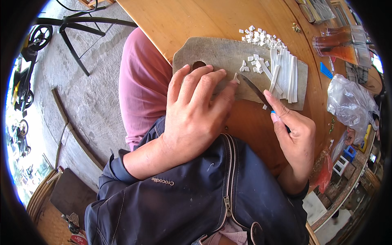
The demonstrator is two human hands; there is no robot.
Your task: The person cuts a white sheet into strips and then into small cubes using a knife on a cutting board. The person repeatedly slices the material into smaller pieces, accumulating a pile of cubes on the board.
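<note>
A worn wooden cutting board [190, 51] lies on the table in front of me. Fingers spread and bent, my left hand [196, 108] rests over its left part, and the rightmost fingertip presses a short white strip [236, 76] there. My right hand [294, 130] grips a knife [253, 87] with a dark narrow blade; some blue shows at the handle, which the fingers mostly hide. The blade's tip lies beside the white strip. Several long white strips [290, 77] lie side by side at the board's right, next to small cut white pieces [261, 37].
At the far right stand plastic cups [337, 45] with reddish-brown liquid. A clear plastic bag [349, 100] and a blue plastic piece [325, 70] lie along the right side. The wooden table's [151, 18] edge runs past my knee; a black metal stand [67, 24] is on the concrete floor.
</note>
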